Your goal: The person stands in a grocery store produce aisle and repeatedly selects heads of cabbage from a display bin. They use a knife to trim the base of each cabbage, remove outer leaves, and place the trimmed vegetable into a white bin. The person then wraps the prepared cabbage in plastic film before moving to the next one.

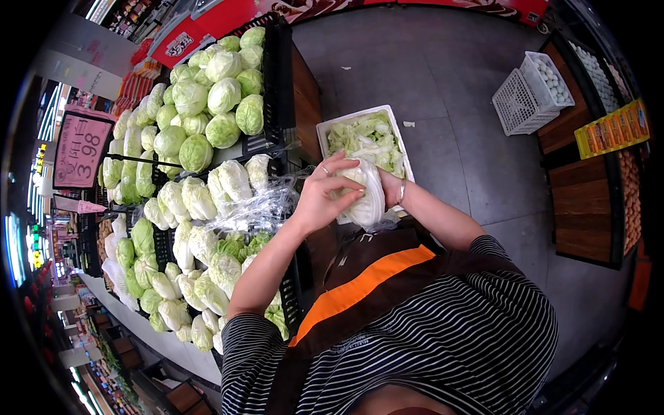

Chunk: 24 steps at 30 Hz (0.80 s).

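Note:
A pale napa cabbage [367, 199] is held in front of my dark apron, between my two hands. My left hand [327, 192] grips its left side, with thumb and fingertips close together on the outer leaves. Around the far right side curls my right hand [390, 185], with a bracelet at the wrist and most of its fingers hidden behind the cabbage. Just beyond, on the floor, a white foam box [408, 161] holds loose cabbage leaves [363, 132]. Crumpled clear plastic wrap [259, 207] lies over the display beside my left forearm.
Napa cabbages [199, 244] fill the black-edged display at left, with round cabbages [207, 96] farther back. A pink price sign [83, 150] stands over them. White plastic crates [524, 98], one holding eggs, stand by a wooden egg stand [581, 207] at right. Grey floor [441, 104] lies between.

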{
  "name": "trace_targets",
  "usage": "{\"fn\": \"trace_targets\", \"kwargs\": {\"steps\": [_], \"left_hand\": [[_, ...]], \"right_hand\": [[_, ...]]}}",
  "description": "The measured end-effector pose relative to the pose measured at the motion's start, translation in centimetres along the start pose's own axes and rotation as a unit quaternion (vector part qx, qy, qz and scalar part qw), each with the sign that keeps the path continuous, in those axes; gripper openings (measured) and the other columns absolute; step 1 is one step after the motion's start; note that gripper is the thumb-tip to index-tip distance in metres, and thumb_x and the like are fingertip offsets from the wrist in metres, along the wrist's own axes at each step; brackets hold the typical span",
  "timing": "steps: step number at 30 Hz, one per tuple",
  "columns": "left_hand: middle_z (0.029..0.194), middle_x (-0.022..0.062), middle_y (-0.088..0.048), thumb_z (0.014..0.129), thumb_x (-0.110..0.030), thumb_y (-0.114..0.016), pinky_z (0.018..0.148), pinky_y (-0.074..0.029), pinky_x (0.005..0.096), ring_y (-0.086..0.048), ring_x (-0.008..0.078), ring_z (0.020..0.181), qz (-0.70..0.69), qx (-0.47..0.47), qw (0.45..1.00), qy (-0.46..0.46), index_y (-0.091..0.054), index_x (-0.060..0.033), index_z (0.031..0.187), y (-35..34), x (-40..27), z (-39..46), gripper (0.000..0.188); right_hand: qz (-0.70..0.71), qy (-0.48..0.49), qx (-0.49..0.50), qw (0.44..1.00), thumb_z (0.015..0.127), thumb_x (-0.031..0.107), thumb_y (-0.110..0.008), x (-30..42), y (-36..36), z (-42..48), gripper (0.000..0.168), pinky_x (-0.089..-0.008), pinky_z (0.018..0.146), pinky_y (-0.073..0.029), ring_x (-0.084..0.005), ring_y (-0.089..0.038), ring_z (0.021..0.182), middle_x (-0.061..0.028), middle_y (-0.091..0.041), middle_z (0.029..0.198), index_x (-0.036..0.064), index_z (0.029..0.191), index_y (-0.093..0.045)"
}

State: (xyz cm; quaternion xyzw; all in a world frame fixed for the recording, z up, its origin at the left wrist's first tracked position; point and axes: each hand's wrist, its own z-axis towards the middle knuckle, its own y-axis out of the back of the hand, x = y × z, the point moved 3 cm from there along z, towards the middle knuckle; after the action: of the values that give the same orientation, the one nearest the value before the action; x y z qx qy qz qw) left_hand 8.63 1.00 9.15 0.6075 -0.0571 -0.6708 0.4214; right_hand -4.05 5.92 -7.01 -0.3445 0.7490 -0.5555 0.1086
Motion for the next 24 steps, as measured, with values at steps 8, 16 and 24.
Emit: {"fn": "trace_targets", "kwargs": {"steps": [8, 16, 24], "left_hand": [[0.108, 0.012, -0.066, 0.091, 0.0, -0.053, 0.103, -0.037, 0.0343, -0.058, 0.0205, 0.112, -0.41, -0.171, 0.877, 0.182, -0.063, 0.0011, 0.094, -0.5, 1.5, -1.8, 0.01], [0.101, 0.0132, -0.068, 0.089, 0.003, -0.055, 0.089, -0.047, 0.0309, -0.063, 0.0166, 0.096, -0.104, -0.188, 0.977, 0.007, -0.061, 0.0037, 0.093, -1.3, -1.8, -2.1, 0.007], [0.102, 0.0133, -0.066, 0.092, -0.002, -0.052, 0.08, -0.049, 0.0261, -0.064, 0.0165, 0.091, -0.25, -0.296, 0.918, 0.082, -0.06, 0.0017, 0.096, -2.1, -2.1, -1.6, 0.009]], "right_hand": [[0.043, -0.01, 0.053, 0.998, 0.093, 0.051, -0.043, 0.1, -0.1, -0.2, 0.051, -0.037, 0.088, -0.051, -0.0191, -0.064, 0.098, -0.007, -0.065, 0.113, 0.01, 0.118, -0.06], [0.076, 0.013, 0.086, 0.993, 0.093, 0.051, -0.044, 0.4, -0.3, 0.3, 0.053, -0.0399, 0.093, -0.048, -0.0214, -0.061, 0.106, -0.0073, -0.062, 0.119, 0.012, 0.125, -0.056], [0.087, 0.031, 0.154, 0.984, 0.094, 0.05, -0.041, 0.7, -1.3, 0.5, 0.052, -0.0396, 0.095, -0.047, -0.0204, -0.06, 0.108, -0.0064, -0.061, 0.122, 0.013, 0.128, -0.054]]}}
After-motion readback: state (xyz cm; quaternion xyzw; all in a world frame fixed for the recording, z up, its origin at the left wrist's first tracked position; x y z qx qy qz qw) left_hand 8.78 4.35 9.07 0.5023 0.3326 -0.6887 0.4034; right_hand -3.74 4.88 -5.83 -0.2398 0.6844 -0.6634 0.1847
